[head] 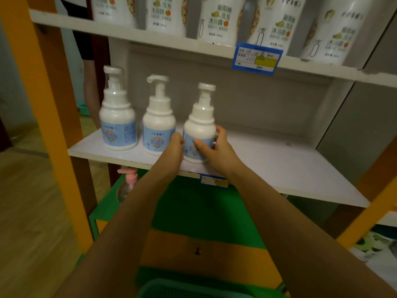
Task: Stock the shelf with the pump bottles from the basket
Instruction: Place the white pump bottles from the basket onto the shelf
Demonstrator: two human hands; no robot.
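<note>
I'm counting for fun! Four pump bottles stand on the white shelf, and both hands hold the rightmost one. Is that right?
Not quite. The head view shows three on the white shelf, not four: the left bottle, the middle bottle and the right bottle. The left hand and right hand do both hold the right bottle.

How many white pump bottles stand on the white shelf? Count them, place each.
3: left bottle, middle bottle, and right bottle between left hand and right hand. None looks hidden.
</note>
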